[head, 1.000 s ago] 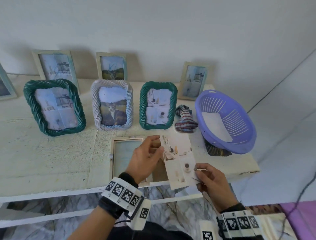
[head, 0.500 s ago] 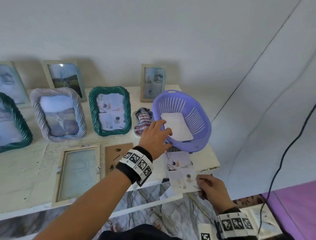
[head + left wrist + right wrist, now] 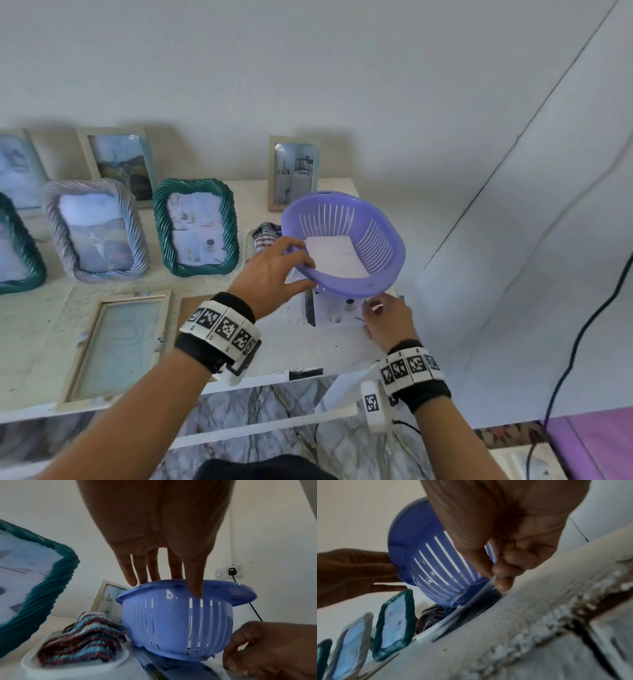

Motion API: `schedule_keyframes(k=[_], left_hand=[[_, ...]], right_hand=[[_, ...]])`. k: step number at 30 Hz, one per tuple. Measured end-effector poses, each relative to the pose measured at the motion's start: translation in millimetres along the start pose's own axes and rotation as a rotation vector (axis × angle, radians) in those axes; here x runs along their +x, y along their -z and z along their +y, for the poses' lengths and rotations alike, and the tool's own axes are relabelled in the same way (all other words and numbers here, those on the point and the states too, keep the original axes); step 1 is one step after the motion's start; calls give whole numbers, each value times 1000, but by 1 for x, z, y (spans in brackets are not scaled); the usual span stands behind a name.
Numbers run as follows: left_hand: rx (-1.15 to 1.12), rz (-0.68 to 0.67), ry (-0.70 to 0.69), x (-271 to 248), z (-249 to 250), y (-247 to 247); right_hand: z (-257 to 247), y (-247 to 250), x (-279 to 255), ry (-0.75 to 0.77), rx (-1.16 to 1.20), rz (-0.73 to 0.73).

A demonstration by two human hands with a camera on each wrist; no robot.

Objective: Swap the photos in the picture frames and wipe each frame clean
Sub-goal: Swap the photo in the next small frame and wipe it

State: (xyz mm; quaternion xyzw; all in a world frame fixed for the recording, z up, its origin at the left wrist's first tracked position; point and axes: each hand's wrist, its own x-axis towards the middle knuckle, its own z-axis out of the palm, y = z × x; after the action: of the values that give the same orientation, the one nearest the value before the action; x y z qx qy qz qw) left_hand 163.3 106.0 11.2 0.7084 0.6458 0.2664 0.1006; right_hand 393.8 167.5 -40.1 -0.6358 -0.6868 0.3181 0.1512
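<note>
We found the left hand [image 3: 274, 270] gripping the tilted basket [image 3: 373, 270] rim, the right hand [image 3: 387, 322] pinching the removed photo [image 3: 337, 313] beneath it. The opened frame [image 3: 116, 346] lay empty; swapping and wiping remained.

**A:** What kind of place is this?

**B:** A room in a home. A white painted shelf [image 3: 41, 329] with a rough, chipped surface stands against a plain white wall [image 3: 308, 68].

**A:** What makes it look domestic?

**B:** Framed photos stand in rows: a green rope-pattern frame [image 3: 196, 226], a pale lilac one [image 3: 96, 230], and a slim wooden frame [image 3: 294, 172] leaning on the wall. A purple plastic colander basket [image 3: 376, 240] sits beside a striped knitted cloth [image 3: 80, 637] on a small white tray [image 3: 72, 668].

**A:** Anything else?

**B:** A wall socket [image 3: 229, 571] with a black plug, marble-patterned flooring [image 3: 267, 404] below, and purple fabric [image 3: 596, 442] at the lower right.
</note>
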Motion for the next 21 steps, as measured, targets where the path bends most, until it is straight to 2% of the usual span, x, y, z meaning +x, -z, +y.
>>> schedule_keyframes(k=[4, 7, 9, 13, 17, 19, 21], left_hand=[[7, 6, 2, -10, 0, -9], [11, -6, 32, -18, 0, -15], [9, -12, 39, -24, -1, -19], [-18, 18, 35, -31, -1, -25], [-96, -6, 68, -33, 0, -26], [-111, -7, 73, -34, 0, -26], [-116, -3, 73, -33, -1, -27]], right_hand=[[3, -5, 12, -1, -160, 8], [14, -6, 16, 42, -183, -66], [19, 6, 15, 39, -142, -58], [23, 58, 20, 48, -115, 91], [-12, 110, 39, 255, -197, 225], [-45, 121, 51, 404, -285, 179], [-77, 116, 66, 526, -413, 42]])
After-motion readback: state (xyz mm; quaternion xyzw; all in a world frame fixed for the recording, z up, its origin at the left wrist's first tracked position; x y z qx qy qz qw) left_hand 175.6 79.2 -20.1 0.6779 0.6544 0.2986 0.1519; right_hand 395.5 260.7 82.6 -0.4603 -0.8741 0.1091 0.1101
